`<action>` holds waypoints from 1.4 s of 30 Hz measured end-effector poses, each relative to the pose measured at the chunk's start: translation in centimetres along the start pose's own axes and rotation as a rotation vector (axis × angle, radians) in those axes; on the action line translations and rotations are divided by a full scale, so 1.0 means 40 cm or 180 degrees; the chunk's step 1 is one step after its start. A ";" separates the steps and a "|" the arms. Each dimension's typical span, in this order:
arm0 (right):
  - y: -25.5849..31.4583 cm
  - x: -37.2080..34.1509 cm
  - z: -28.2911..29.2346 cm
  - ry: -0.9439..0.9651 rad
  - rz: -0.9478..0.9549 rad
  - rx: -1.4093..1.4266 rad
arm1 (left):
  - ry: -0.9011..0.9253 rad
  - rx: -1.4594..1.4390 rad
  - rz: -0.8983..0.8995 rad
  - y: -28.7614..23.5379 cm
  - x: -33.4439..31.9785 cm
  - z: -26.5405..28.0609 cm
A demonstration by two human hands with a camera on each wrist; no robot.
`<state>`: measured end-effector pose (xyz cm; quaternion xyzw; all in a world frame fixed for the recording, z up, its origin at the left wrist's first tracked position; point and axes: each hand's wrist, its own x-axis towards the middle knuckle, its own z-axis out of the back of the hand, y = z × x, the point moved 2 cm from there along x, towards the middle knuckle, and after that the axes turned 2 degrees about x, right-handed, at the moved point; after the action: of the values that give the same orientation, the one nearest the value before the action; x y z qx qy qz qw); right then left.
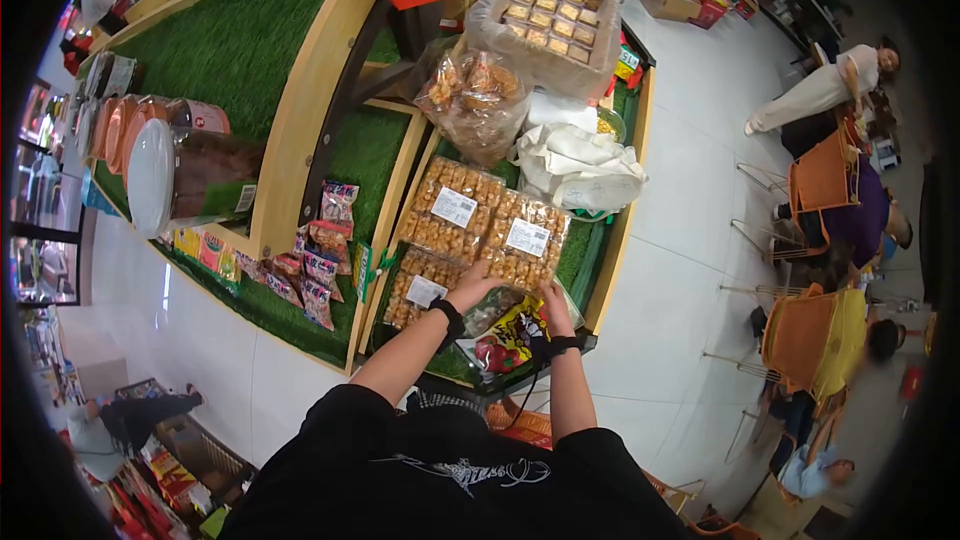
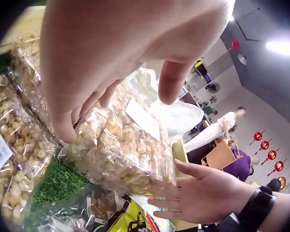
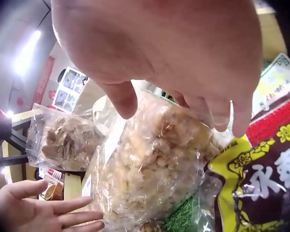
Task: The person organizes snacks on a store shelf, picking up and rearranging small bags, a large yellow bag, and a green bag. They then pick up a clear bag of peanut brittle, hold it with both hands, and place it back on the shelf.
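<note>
Straight ahead, near 12 o'clock: labelled snack pack [image 1: 527, 237]. Left hand [image 1: 473, 288] at its 7, right hand [image 1: 555, 309] at its 5, fingers loosely extended, nothing gripped; firm contact unclear. Probably lining up a two-sided hold; next move calls for even inward pressure.

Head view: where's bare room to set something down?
Upper turf between the plastic jars and wooden rail; smaller lower patch between dark frame and snack packets. Crowded: around left hand and right hand, among labelled packs, white bag and printed pouch.
</note>
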<state>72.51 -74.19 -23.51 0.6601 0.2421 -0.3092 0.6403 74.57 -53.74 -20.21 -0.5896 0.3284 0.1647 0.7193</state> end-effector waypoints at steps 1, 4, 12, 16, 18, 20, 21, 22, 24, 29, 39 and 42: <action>0.002 -0.006 -0.003 -0.0025 0.0106 -0.0137 | -0.0027 -0.0008 0.0028 0.006 -0.006 -0.003; 0.010 -0.023 0.004 0.0039 0.0039 -0.0316 | -0.0243 0.0898 -0.0121 -0.001 -0.036 0.014; 0.011 -0.223 0.008 0.0449 0.0098 0.0052 | -0.0046 -0.0673 0.0032 0.051 -0.175 0.052; -0.005 -0.375 -0.030 0.0494 0.0341 0.0028 | 0.0104 -0.0273 -0.0416 0.055 -0.312 0.089; 0.009 -0.469 -0.067 0.0623 0.0368 0.0034 | 0.0366 -0.0404 -0.0478 0.048 -0.419 0.122; 0.000 -0.534 -0.100 0.0814 0.0686 -0.0142 | 0.1138 -0.0284 -0.0164 0.079 -0.509 0.168; 0.001 -0.564 -0.124 0.0970 0.0839 -0.0280 | 0.0977 -0.0242 -0.0359 0.063 -0.602 0.199; 0.016 -0.612 -0.171 0.1155 0.0951 -0.0220 | 0.0823 -0.0492 -0.0821 0.079 -0.671 0.222; 0.034 -0.706 -0.261 0.1444 0.1114 -0.0427 | 0.0491 -0.0798 -0.1344 0.131 -0.806 0.270; -0.006 -0.872 -0.540 0.2310 0.1301 -0.1276 | -0.0469 -0.1221 -0.1352 0.352 -1.125 0.404; -0.191 -1.225 -1.036 0.4258 0.3625 -0.2707 | -0.2901 -0.2003 -0.1460 0.681 -1.673 0.408; -0.234 -1.254 -1.098 0.4673 0.3431 -0.2958 | -0.3451 -0.1955 -0.1147 0.730 -1.720 0.369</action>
<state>35.45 -26.09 5.51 0.3942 0.3416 0.6252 0.5806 10.20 -21.97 5.36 -0.6476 -0.2475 0.4022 0.5980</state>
